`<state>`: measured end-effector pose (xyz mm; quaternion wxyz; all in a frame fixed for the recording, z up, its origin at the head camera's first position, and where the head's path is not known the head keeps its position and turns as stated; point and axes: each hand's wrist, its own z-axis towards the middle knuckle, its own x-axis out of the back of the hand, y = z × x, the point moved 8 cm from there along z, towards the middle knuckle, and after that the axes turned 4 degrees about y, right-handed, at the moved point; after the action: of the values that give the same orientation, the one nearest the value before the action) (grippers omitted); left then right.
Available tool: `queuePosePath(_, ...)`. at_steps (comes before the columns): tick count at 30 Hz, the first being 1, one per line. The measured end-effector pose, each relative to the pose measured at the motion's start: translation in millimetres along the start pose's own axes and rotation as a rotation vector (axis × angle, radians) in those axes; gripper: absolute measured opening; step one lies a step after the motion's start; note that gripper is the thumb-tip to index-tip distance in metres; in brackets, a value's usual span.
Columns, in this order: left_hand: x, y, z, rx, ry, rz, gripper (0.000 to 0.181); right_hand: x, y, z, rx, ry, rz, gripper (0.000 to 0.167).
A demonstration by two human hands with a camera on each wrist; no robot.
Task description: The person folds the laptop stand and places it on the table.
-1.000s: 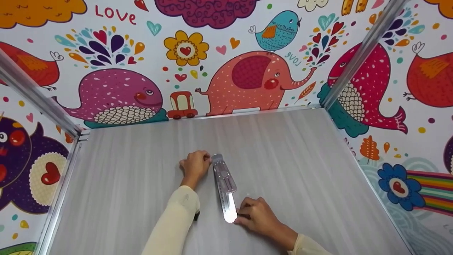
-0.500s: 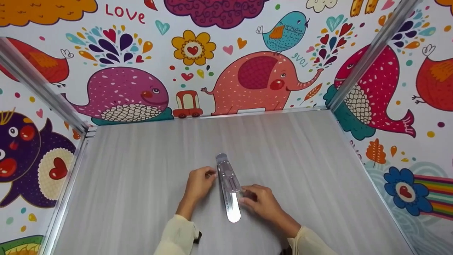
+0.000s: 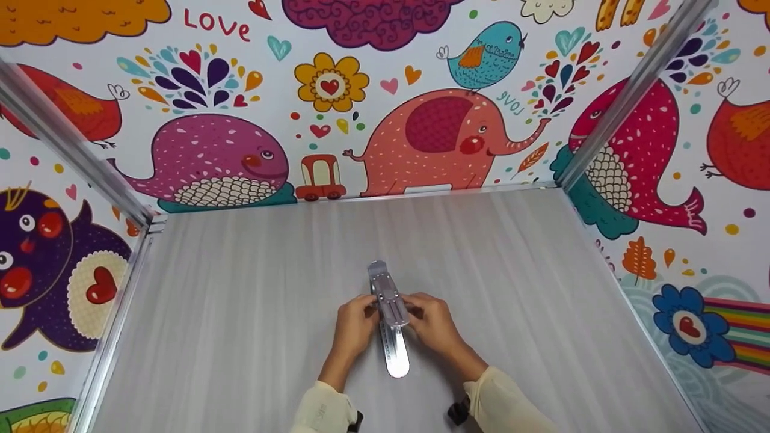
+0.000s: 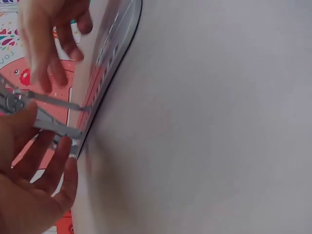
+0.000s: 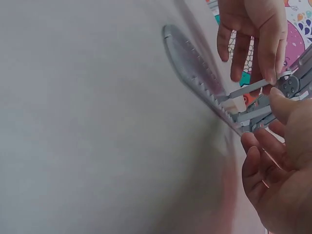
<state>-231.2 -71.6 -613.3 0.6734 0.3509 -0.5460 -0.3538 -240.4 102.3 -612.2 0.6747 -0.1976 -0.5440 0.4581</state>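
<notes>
A grey metal folding stand (image 3: pixel 391 300) rests on the table, its long notched base below and a slotted top plate raised on thin struts. At its left side my left hand (image 3: pixel 356 328) grips the upper part near the hinge, thumb against it and fingers curled beneath. From the opposite side my right hand (image 3: pixel 434 325) pinches the same raised part. In the left wrist view the struts (image 4: pixel 56 101) run from hinge to base. The right wrist view shows the notched base (image 5: pixel 195 68) and my right thumb at the round hinge (image 5: pixel 291 85). Some fingertips are hidden behind the stand.
The light wood-grain table (image 3: pixel 252 270) spreads around both hands. Walls printed with cartoon animals (image 3: pixel 433 144) enclose the back and sides, with metal posts (image 3: pixel 625 102) at the corners. Dark straps (image 3: pixel 458 411) show at the sleeve cuffs.
Left hand has come down from the stand's far end to its middle. Right hand has moved up from the near end. Both now hold the raised part; the stand stays in place.
</notes>
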Motion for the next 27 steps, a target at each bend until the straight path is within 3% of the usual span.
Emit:
queuePosePath(10, -2.4, -0.9, -1.2, 0.039, 0.064, 0.011, 0.021, -5.3, 3.2, 9.9, -0.024, 0.058, 0.057, 0.020)
queuePosePath(15, -0.5, -1.1, 0.7, 0.027, 0.084, 0.015, 0.019, -4.7, 1.3, 12.3, 0.019, 0.076, 0.056, 0.018)
queuePosePath(23, 1.4, -0.2, 3.7, 0.045, 0.065, -0.027, 0.024, -2.6, -3.7, 15.2, 0.070, 0.094, 0.081, 0.013)
queuePosePath(27, 3.2, 1.7, 5.9, 0.059, 0.056, -0.034, 0.025, -1.7, -4.5, 17.2, 0.049, 0.098, 0.102, 0.013)
